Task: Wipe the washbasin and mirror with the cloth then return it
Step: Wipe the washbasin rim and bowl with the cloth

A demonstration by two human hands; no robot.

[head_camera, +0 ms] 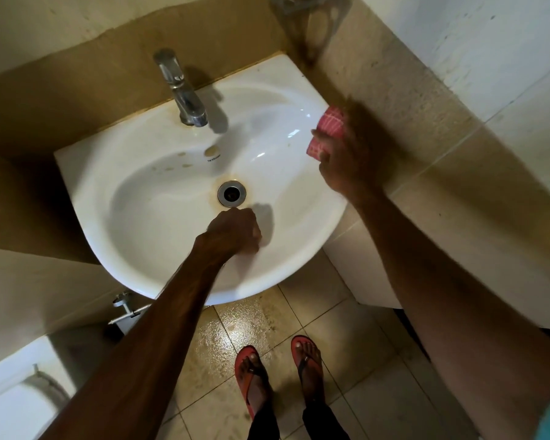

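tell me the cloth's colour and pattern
The folded cloth is pink with thin pale check lines; head view.

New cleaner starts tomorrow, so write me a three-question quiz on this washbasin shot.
1. Which hand grips the pink cloth?
2. The cloth is at the washbasin's: A left edge; B right edge; C front edge.
3. True or false: the left hand is curled in a fist near the drain.
Key: 1 right hand; 2 B; 3 true.
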